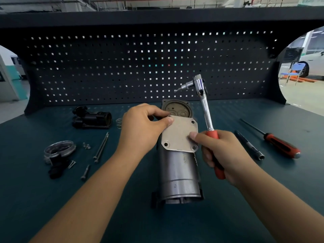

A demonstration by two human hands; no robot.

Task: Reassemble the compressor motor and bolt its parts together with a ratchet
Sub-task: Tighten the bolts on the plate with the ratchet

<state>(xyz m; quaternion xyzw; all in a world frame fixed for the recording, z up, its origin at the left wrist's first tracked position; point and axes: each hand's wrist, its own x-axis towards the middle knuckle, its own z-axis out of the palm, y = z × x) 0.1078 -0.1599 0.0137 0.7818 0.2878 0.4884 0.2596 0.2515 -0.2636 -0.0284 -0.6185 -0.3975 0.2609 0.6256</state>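
The silver cylindrical compressor motor (pixel 178 174) lies lengthwise on the bench. A flat metal cover plate (pixel 178 135) with corner holes sits on its upper housing. My left hand (pixel 142 128) pinches a small bolt at the plate's top left corner, thumb on the plate edge. My right hand (pixel 220 153) grips the red handle of the ratchet (pixel 204 100), its index fingertip pressing the plate's right side. The ratchet stands upright, its bit pointing left in the air. Behind the plate shows the round open valve head (pixel 177 107).
On the teal bench (pixel 52 199), left: a black housing (pixel 92 118), a spring (pixel 119 122), a round metal cap (pixel 59 149), long bolts (pixel 101 147) and small screws (pixel 86 146). Right: a black extension socket (pixel 249 145) and a red screwdriver (pixel 273 139). A pegboard (pixel 122 67) stands behind.
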